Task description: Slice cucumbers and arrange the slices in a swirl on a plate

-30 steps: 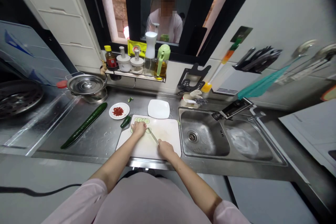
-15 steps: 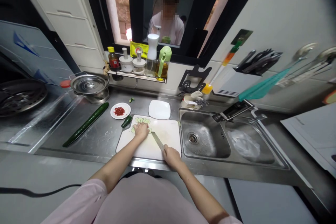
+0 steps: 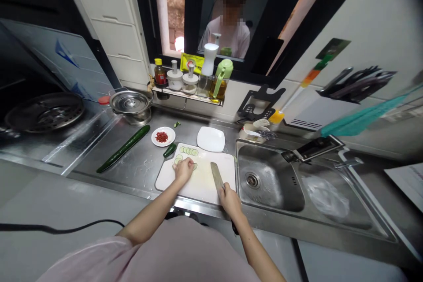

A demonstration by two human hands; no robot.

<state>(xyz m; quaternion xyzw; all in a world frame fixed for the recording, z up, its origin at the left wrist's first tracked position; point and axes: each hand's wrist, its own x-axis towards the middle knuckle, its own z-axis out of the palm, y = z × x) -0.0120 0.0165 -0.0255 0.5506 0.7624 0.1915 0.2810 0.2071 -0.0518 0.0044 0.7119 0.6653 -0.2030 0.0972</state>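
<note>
On the white cutting board, my left hand is bent over pale green cucumber slices, its thumb and fingers drawn together at a slice; the fingertips are partly hidden. A row of cucumber slices lies along the far left of the board. My right hand grips a kitchen knife, its blade over the right part of the board, apart from the slices. A short dark green cucumber piece rests at the board's upper left corner.
A whole cucumber lies left on the steel counter. Behind the board stand a plate of chopped red pieces and a white square plate. The sink adjoins on the right; a lidded pot stands back left.
The knife has moved right, away from my left hand and the slices, and its blade points more straight ahead. My left fingers have drawn together. The camera view has shifted left.
</note>
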